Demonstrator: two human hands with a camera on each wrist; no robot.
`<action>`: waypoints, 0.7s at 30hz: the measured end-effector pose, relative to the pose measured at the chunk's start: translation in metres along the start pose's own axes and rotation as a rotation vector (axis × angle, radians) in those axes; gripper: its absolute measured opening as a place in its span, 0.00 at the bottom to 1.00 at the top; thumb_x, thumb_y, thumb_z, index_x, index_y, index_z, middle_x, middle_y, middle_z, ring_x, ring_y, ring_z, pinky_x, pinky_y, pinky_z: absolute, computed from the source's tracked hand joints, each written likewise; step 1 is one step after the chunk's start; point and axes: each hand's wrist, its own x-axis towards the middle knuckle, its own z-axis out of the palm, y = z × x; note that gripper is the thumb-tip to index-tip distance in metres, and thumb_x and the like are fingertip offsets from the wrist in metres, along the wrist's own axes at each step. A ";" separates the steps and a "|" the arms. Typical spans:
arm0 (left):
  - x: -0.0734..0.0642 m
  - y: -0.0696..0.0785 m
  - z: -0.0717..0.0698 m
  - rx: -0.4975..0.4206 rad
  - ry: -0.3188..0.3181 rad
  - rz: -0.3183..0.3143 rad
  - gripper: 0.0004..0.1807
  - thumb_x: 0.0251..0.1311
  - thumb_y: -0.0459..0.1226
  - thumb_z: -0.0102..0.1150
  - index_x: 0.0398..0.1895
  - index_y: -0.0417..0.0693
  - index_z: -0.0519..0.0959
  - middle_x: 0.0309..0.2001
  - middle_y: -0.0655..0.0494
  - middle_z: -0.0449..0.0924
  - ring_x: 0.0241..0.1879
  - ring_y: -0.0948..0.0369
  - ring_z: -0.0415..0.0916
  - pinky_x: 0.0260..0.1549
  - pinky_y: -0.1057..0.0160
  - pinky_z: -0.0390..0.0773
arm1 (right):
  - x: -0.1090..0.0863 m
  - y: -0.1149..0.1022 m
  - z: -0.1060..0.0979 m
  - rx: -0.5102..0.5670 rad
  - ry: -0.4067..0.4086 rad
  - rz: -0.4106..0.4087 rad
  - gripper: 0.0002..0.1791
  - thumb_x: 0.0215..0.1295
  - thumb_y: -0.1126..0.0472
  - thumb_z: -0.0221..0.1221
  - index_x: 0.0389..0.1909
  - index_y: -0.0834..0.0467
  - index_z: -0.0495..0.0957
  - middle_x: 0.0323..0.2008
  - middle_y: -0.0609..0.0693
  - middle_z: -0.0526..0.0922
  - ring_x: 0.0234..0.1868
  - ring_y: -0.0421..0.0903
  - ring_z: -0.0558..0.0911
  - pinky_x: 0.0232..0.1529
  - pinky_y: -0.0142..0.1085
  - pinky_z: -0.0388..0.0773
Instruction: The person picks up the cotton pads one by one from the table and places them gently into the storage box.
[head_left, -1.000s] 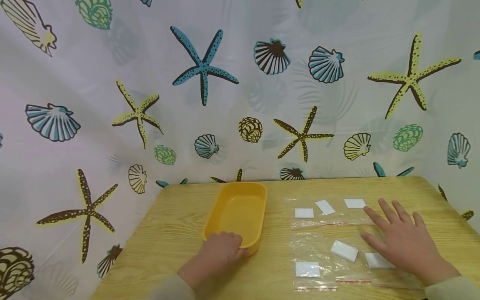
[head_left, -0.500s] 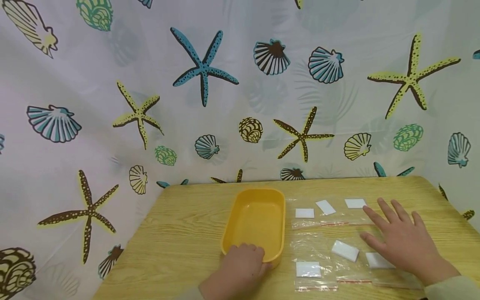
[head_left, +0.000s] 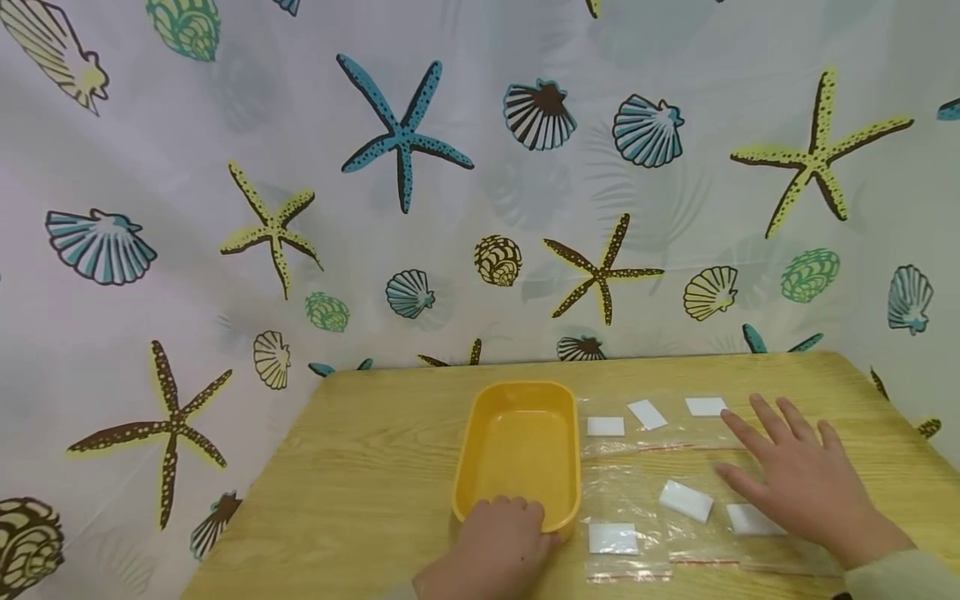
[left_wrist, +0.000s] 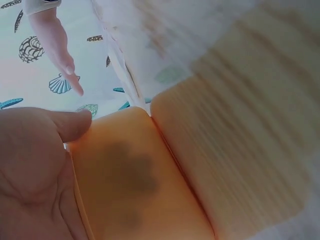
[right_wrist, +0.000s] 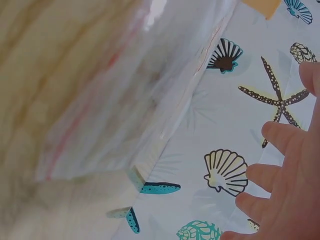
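Note:
A yellow rectangular plastic tub (head_left: 517,396) stands on the wooden table, left of the bags. My left hand (head_left: 501,542) grips its near rim, fingers curled over into the tub and thumb on the outside. In the left wrist view the thumb (left_wrist: 75,125) lies against the tub's outer wall (left_wrist: 130,170). My right hand (head_left: 810,479) is spread with straight fingers over the clear zip bags on the right. Each bag holds a white rectangular piece, such as the tilted white piece (head_left: 687,501) and the white piece (head_left: 753,520) partly hidden by that hand.
Several clear zip bags lie in two rows on the wooden table (head_left: 360,467), with one near-row bag (head_left: 626,492) right beside the tub. A white curtain (head_left: 450,275) printed with starfish and shells encloses the table's back and sides.
My left hand has slid the yellow tub to the right and slightly nearer, up beside the bags. The right hand and the bags have stayed in place.

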 end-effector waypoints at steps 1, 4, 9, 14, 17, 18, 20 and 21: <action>0.000 -0.001 0.000 -0.030 0.006 -0.007 0.27 0.74 0.62 0.43 0.37 0.50 0.78 0.27 0.59 0.71 0.28 0.57 0.70 0.31 0.54 0.72 | 0.000 0.000 0.000 -0.001 0.001 0.001 0.43 0.70 0.26 0.45 0.77 0.49 0.62 0.76 0.66 0.56 0.73 0.72 0.52 0.61 0.76 0.47; 0.000 -0.005 -0.002 -0.156 0.024 -0.036 0.28 0.71 0.65 0.44 0.39 0.52 0.77 0.29 0.59 0.72 0.30 0.59 0.70 0.33 0.54 0.72 | 0.000 0.000 -0.002 0.001 0.008 0.001 0.42 0.71 0.28 0.47 0.77 0.49 0.62 0.75 0.66 0.56 0.73 0.72 0.52 0.61 0.76 0.47; 0.002 -0.019 -0.011 -0.262 0.046 -0.061 0.33 0.70 0.67 0.42 0.56 0.51 0.77 0.45 0.57 0.79 0.43 0.57 0.74 0.42 0.52 0.77 | 0.001 0.001 -0.001 0.005 0.004 0.000 0.43 0.70 0.27 0.45 0.77 0.49 0.61 0.76 0.65 0.55 0.74 0.71 0.51 0.62 0.76 0.46; 0.008 -0.048 -0.020 -0.306 0.163 -0.128 0.27 0.72 0.59 0.50 0.62 0.53 0.76 0.55 0.55 0.77 0.51 0.56 0.75 0.44 0.51 0.80 | 0.000 0.001 0.001 0.002 -0.006 0.001 0.43 0.70 0.26 0.45 0.77 0.49 0.62 0.76 0.65 0.56 0.74 0.71 0.51 0.61 0.76 0.46; 0.011 -0.067 -0.021 -0.324 0.259 -0.169 0.22 0.70 0.53 0.57 0.60 0.53 0.77 0.52 0.55 0.77 0.46 0.57 0.76 0.38 0.54 0.80 | 0.001 0.001 0.001 0.001 -0.006 0.002 0.43 0.70 0.27 0.46 0.77 0.49 0.62 0.76 0.65 0.56 0.74 0.71 0.52 0.61 0.76 0.46; 0.012 -0.073 -0.021 -0.335 0.282 -0.188 0.22 0.70 0.52 0.59 0.60 0.52 0.77 0.52 0.54 0.76 0.46 0.57 0.76 0.37 0.54 0.80 | 0.001 0.001 0.001 0.000 -0.006 0.002 0.43 0.70 0.27 0.46 0.77 0.49 0.61 0.76 0.65 0.56 0.73 0.72 0.52 0.61 0.76 0.46; 0.015 -0.083 -0.019 -0.365 0.316 -0.223 0.22 0.69 0.50 0.61 0.60 0.51 0.77 0.52 0.54 0.76 0.45 0.57 0.77 0.38 0.54 0.80 | 0.002 0.000 0.002 -0.001 -0.003 0.002 0.43 0.70 0.26 0.46 0.77 0.49 0.61 0.76 0.65 0.56 0.73 0.72 0.52 0.61 0.76 0.47; 0.016 -0.087 -0.018 -0.392 0.321 -0.243 0.23 0.68 0.50 0.62 0.60 0.50 0.77 0.52 0.53 0.76 0.45 0.57 0.78 0.39 0.53 0.80 | 0.002 0.000 0.002 -0.003 0.000 0.001 0.43 0.70 0.26 0.46 0.77 0.49 0.62 0.76 0.65 0.56 0.73 0.72 0.52 0.61 0.76 0.47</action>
